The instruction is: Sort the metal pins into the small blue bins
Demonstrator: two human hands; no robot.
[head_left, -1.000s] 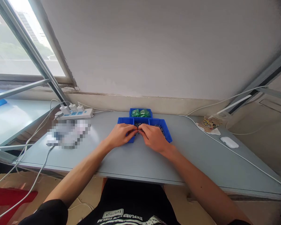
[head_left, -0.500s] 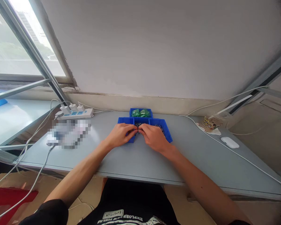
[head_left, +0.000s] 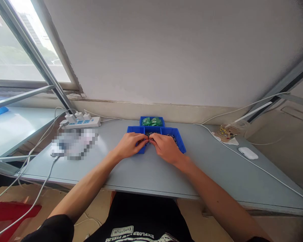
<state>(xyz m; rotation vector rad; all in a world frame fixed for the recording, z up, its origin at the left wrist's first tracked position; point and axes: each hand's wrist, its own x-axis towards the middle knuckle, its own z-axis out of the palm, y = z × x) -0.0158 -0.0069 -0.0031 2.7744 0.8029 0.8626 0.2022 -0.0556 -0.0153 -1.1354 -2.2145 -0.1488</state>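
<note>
My left hand (head_left: 131, 144) and my right hand (head_left: 165, 146) meet fingertip to fingertip over the front of a row of blue bins. Both are closed in a pinch around something small and thin, too small to name. Behind my left hand is the left blue bin (head_left: 135, 129), its inside mostly hidden. The middle bin holds small metal pieces, partly covered by my fingers. More of these metal pieces (head_left: 172, 137) lie in the right blue bin (head_left: 181, 143). At the back, another blue bin (head_left: 162, 118) contains green packets (head_left: 151, 121).
On the left of the grey table (head_left: 204, 168) are a white power strip (head_left: 83, 123) with plugs and a blurred-out object (head_left: 74, 143). To the right lie a white case (head_left: 247, 153), a brown crumpled item (head_left: 226, 133) and a long white cable (head_left: 261, 167).
</note>
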